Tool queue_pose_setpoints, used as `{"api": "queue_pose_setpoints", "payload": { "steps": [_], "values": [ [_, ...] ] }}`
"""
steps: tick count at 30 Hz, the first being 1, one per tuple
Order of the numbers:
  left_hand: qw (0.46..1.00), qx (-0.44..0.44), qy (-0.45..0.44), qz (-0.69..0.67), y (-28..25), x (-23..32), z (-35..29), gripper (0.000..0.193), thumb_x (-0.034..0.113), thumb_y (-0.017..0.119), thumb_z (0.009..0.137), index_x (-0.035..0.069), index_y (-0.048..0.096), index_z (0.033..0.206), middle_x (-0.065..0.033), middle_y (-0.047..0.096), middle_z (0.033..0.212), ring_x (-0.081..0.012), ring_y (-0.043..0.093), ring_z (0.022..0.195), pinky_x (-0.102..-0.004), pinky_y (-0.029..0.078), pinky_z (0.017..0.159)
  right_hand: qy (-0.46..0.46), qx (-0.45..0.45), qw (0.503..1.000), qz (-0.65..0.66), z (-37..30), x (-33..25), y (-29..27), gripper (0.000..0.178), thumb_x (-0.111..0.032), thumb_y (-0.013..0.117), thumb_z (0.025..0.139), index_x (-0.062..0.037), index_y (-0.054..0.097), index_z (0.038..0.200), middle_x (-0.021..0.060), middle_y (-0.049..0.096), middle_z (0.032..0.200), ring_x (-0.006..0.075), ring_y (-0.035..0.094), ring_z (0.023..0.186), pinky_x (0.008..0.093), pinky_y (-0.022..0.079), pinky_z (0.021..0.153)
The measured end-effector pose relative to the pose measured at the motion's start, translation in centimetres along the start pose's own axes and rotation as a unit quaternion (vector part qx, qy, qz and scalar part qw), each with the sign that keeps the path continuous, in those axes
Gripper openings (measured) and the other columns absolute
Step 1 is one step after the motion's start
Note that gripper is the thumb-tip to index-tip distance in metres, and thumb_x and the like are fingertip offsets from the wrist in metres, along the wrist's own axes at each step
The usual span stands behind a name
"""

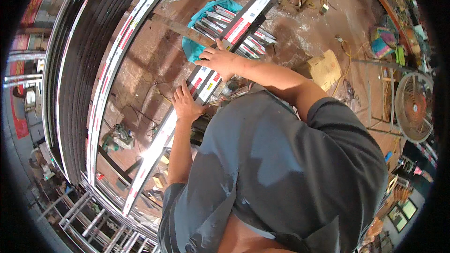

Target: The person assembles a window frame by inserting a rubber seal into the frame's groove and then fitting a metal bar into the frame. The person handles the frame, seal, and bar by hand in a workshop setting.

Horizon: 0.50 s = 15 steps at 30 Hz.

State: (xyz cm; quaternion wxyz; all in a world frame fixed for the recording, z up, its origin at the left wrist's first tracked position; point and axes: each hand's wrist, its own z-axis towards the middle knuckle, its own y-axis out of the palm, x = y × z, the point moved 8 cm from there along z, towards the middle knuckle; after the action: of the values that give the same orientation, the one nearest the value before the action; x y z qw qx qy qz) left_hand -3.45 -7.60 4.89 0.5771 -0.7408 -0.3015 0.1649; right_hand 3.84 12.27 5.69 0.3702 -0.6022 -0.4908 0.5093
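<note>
A large rectangular window or door frame [241, 24], dark with white and red protective tape, stretches in front of me. My left hand [186, 105] rests on its near bar, fingers apart and laid over the taped face. Farther up that same bar lies my right hand [218, 61], with one digit pointing away and the other fingers spread across the bar. Between the hands runs a stretch of dark profile with taped strips. Beyond the bar, short taped profile pieces [218, 21] lie on a teal cloth [191, 49], partly hidden by the frame.
Several dark frames [84, 65] stand stacked at the left, above a metal rack [93, 222]. A cardboard piece [325, 69], a cord and debris lie on the brown floor to the right, with a woven basket [382, 41] and a round fan [413, 107] farther out.
</note>
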Motion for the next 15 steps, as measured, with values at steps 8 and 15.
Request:
{"api": "queue_pose_setpoints", "payload": {
  "steps": [8, 15],
  "values": [
    [0.999, 0.02, 0.027, -0.031, 0.4, -0.2, 0.2, 0.146, 0.049, 0.105, 0.063, 0.008, 0.024, 0.177, -0.022, 0.052, 0.156, -0.0455, 0.051, 0.146, -0.0624, 0.036, 0.126, 0.175, 0.419, 0.847, 0.276, -11.2, 0.4, 0.0, 0.094, -0.031, 0.104, 0.071, -0.0098, 0.058, 0.15, 0.0154, 0.063, 0.149, 0.0378, 0.06, 0.142, 0.06, 0.048, 0.119],
    [0.999, 0.004, 0.027, -0.015, 1.6, 0.0, 1.0, 0.146, 0.049, 0.104, 0.064, 0.008, 0.022, 0.177, -0.026, 0.048, 0.161, -0.0468, 0.045, 0.152, -0.0635, 0.032, 0.128, 0.403, 0.31, 0.42, 0.752, -11.2, -1.1, 13.9, 0.104, -0.045, 0.106, 0.077, 0.0082, 0.055, 0.15, 0.0184, 0.071, 0.136, 0.0263, 0.069, 0.124, 0.042, 0.056, 0.105]
  ]
}}
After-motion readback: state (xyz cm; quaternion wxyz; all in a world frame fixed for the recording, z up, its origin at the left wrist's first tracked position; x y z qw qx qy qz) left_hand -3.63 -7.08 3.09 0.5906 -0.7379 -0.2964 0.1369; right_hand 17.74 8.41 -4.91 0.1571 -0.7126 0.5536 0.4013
